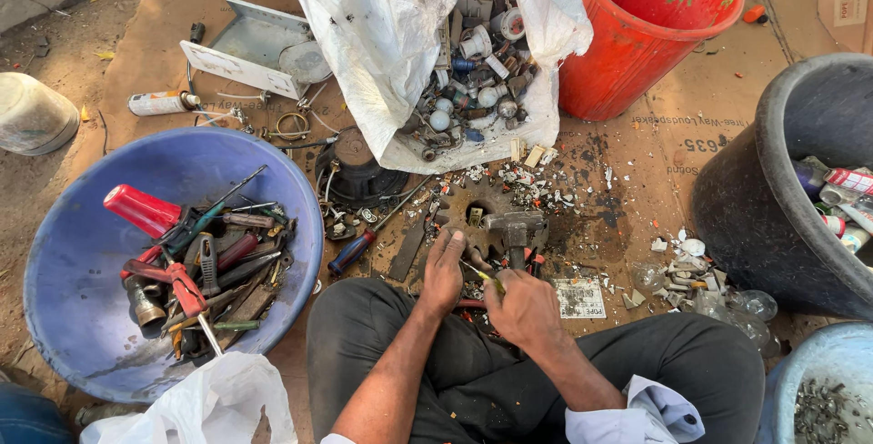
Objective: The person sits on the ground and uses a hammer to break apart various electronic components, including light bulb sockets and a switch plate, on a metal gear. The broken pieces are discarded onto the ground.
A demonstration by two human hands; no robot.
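Your left hand (443, 273) presses flat on a small part on the ground, its grip holding nothing. Your right hand (520, 309) is closed around a thin yellow-tipped tool (485, 277) just before the hammer (515, 227). The tool tip could slip toward your left fingers, since the part lies loose among the shards (536, 182). The part itself is hidden beneath your hands. The black tub (764, 198) is cut off.

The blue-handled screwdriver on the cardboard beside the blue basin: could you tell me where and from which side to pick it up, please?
Probably take the blue-handled screwdriver by its blue handle, from above. The handle is the thick end and lies nearest the person, while the thin shaft runs away into scrap. The left hand is closest.
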